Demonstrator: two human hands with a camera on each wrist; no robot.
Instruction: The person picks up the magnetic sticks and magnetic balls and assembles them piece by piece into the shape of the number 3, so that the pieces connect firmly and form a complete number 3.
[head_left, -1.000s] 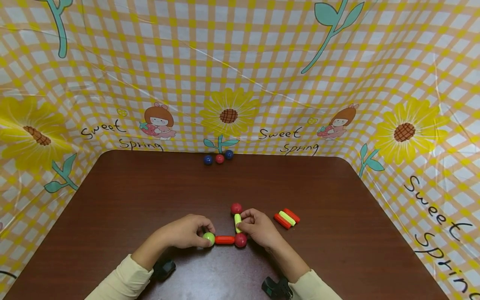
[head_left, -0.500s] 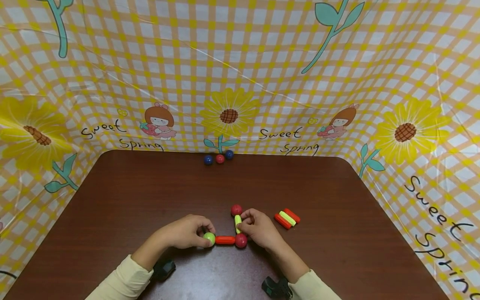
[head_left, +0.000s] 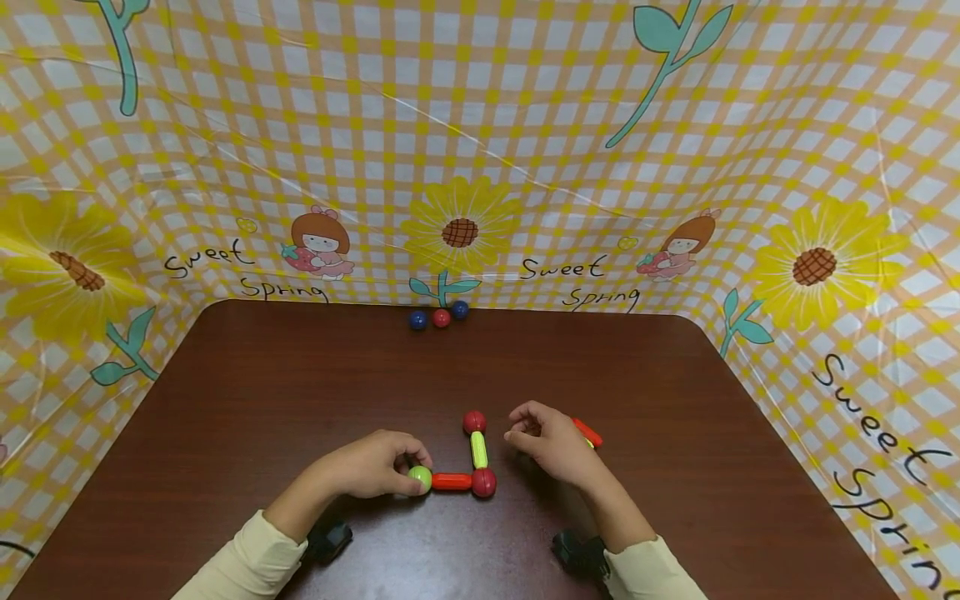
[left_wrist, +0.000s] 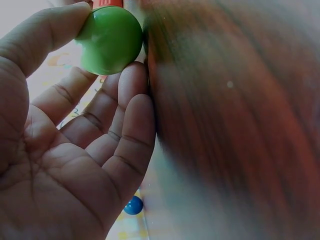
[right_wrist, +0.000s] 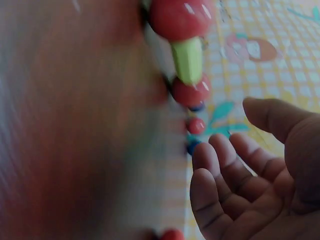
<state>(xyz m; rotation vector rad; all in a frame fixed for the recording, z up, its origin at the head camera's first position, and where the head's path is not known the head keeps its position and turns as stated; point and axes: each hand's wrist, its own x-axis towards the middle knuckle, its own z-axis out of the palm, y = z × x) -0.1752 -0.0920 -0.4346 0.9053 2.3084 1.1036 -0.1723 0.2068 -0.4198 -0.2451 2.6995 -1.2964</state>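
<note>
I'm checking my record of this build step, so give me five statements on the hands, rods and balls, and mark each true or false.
1. The left hand pinches the green ball. True.
2. The right hand grips the yellow-green rod. False: that hand holds nothing, and the rod lies apart from it, between the near red ball and the far red ball.
3. The orange-red rod reaches from the green ball to the near red ball. True.
4. Every ball in the back row is blue. False: a back-row red ball sits between two blue balls.
5. Together, the two rods and three balls form an open L. True.
</note>
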